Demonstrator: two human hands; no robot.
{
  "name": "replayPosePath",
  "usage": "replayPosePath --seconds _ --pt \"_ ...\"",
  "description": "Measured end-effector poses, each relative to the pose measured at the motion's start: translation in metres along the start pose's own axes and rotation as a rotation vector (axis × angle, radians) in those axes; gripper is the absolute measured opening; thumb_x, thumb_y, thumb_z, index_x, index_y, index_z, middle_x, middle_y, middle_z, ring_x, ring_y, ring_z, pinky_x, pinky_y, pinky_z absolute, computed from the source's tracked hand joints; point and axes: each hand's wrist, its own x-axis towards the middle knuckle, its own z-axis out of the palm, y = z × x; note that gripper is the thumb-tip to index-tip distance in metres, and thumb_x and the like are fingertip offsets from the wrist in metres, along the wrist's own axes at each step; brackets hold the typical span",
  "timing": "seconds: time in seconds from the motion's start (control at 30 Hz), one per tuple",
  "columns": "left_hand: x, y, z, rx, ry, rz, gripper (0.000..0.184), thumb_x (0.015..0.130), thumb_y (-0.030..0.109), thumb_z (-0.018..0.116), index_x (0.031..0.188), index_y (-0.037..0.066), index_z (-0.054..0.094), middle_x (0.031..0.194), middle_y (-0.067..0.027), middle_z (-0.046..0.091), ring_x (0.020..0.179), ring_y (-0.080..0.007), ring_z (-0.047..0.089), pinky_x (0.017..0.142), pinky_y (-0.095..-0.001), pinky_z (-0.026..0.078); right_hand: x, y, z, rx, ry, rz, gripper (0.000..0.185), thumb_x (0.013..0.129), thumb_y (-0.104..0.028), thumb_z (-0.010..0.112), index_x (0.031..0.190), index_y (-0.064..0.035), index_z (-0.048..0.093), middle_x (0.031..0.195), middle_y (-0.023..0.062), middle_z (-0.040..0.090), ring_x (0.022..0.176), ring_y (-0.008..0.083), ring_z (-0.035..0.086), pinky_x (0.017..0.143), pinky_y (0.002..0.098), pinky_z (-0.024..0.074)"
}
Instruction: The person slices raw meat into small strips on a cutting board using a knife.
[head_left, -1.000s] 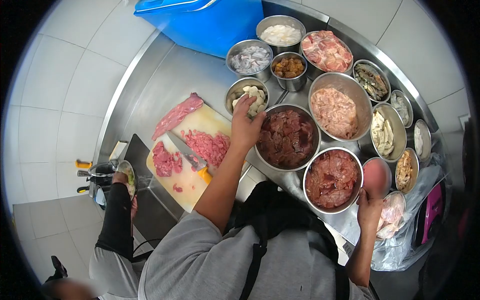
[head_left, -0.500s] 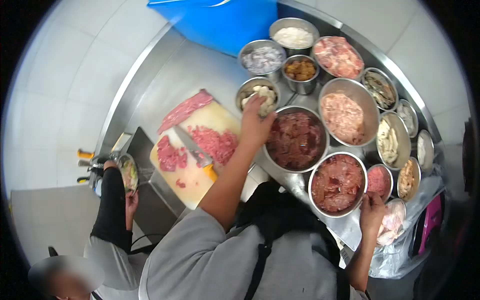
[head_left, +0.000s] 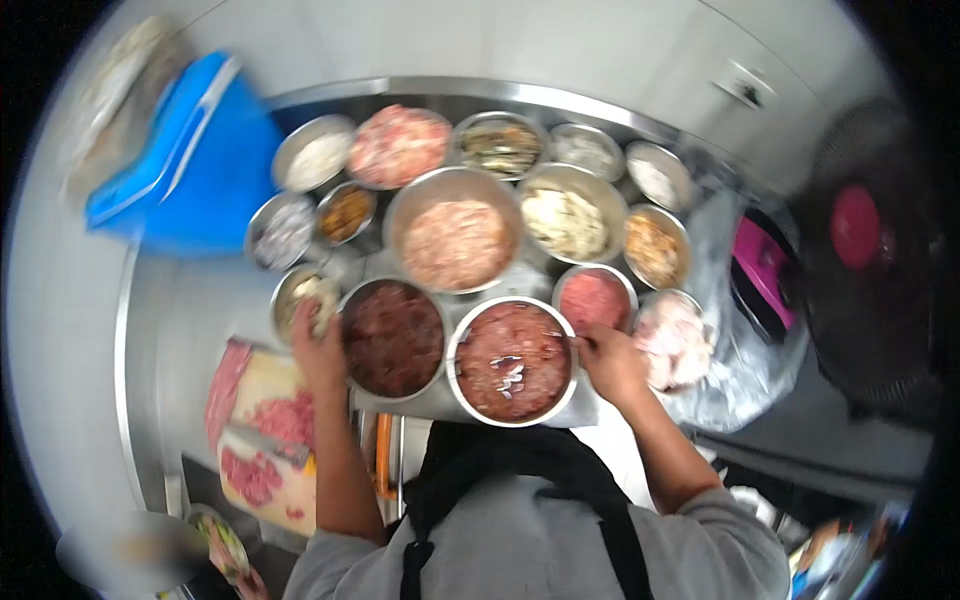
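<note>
My left hand (head_left: 318,345) is at the small steel bowl (head_left: 277,302), which stands at the left end of the front group of vessels and contains pale pieces (head_left: 318,290). The fingers are bent over its near side with the thumb set apart; whether they pinch any pieces I cannot tell, as the view is blurred.

My right hand (head_left: 612,362) is at the gap between the bowl of wet red meat (head_left: 512,423) and the bowl of pink mince (head_left: 597,267). Its thumb and fingers are drawn close together beside the red meat's rim; whether they grip that rim cannot be determined. A heap of pale raw meat (head_left: 676,338) lies just right of this hand.

Between my hands, and touching neither bowl's contents, stands the bowl of dark red meat (head_left: 395,398) — near the left hand. Left of my forearm, a cutting board (head_left: 245,408) bears cut meat (head_left: 252,477) and a knife (head_left: 285,450). A co-worker's hand (head_left: 254,583) shows at lower left.
</note>
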Motion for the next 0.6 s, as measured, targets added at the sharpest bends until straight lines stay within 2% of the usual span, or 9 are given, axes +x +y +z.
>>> replayPosePath --seconds 0.03,0.1,0.13,0.17,0.2,0.3,0.37,0.6 --pt "0.002 -0.020 0.003 -0.066 0.000 0.078 0.041 0.088 0.010 0.070 0.127 0.000 0.061 0.137 -0.0186 0.058 0.129 -0.0315 0.053 0.111 -0.0403 0.039 0.002 0.014 0.010 0.043 0.007 -0.020 0.020 0.091 -0.021 0.064 0.094 -0.0030 0.071 0.087 0.0247 0.069 0.083 0.0427 0.068 0.075 0.0494 0.0540" --pt "0.001 -0.018 0.002 -0.024 -0.034 0.062 0.041 0.090 0.008 0.068 0.130 -0.002 0.059 0.137 -0.0199 0.058 0.130 -0.0320 0.052 0.113 -0.0407 0.036 -0.002 0.016 0.014 -0.054 0.007 -0.028 0.027 0.094 -0.028 0.058 0.103 -0.0060 0.070 0.089 0.0221 0.071 0.086 0.0415 0.069 0.078 0.0516 0.0541" --pt "0.004 -0.033 0.006 -0.095 -0.026 0.086 0.043 0.091 0.008 0.067 0.131 -0.003 0.058 0.138 -0.0206 0.057 0.130 -0.0329 0.052 0.113 -0.0408 0.036 -0.003 0.012 0.015 -0.067 0.013 0.029 0.024 0.093 -0.027 0.062 0.096 -0.0048 0.070 0.087 0.0220 0.070 0.084 0.0415 0.068 0.075 0.0508 0.0537" --pt "0.004 -0.023 0.002 -0.026 -0.031 0.104 0.042 0.092 0.008 0.066 0.131 -0.004 0.058 0.138 -0.0206 0.057 0.130 -0.0330 0.052 0.113 -0.0406 0.036 -0.004 0.009 0.014 -0.099 0.001 0.055 0.025 0.093 -0.028 0.061 0.097 -0.0058 0.070 0.087 0.0209 0.070 0.082 0.0410 0.068 0.075 0.0514 0.0542" --pt "0.003 -0.025 0.005 -0.143 -0.028 0.071 0.039 0.093 0.008 0.065 0.130 -0.004 0.059 0.138 -0.0200 0.057 0.130 -0.0322 0.052 0.113 -0.0400 0.036 -0.006 0.012 0.016 -0.108 0.017 0.017 0.024 0.094 -0.028 0.060 0.096 -0.0060 0.069 0.084 0.0205 0.070 0.079 0.0405 0.068 0.073 0.0512 0.0544" --pt "0.004 -0.025 0.002 -0.135 -0.060 0.060 0.037 0.095 0.009 0.065 0.129 -0.005 0.060 0.137 -0.0198 0.058 0.129 -0.0305 0.053 0.112 -0.0394 0.037 -0.009 0.011 0.016 -0.079 0.017 0.036 0.024 0.095 -0.027 0.059 0.093 -0.0054 0.068 0.082 0.0204 0.070 0.077 0.0403 0.068 0.071 0.0512 0.0544" --pt "0.004 -0.025 0.003 -0.137 -0.043 0.030 0.038 0.095 0.011 0.065 0.128 -0.006 0.060 0.136 -0.0190 0.059 0.127 -0.0296 0.053 0.111 -0.0392 0.037 -0.010 0.015 0.019 -0.062 0.034 -0.029 0.025 0.096 -0.024 0.053 0.091 -0.0043 0.066 0.079 0.0229 0.069 0.075 0.0419 0.069 0.068 0.0534 0.0543" --pt "0.002 -0.015 0.004 -0.145 -0.027 0.016 0.037 0.095 0.012 0.065 0.127 -0.007 0.060 0.137 -0.0192 0.058 0.127 -0.0286 0.053 0.111 -0.0385 0.038 -0.009 0.014 0.016 -0.032 0.040 -0.033 0.025 0.096 -0.025 0.053 0.089 -0.0040 0.065 0.078 0.0234 0.069 0.075 0.0424 0.068 0.068 0.0540 0.0536"
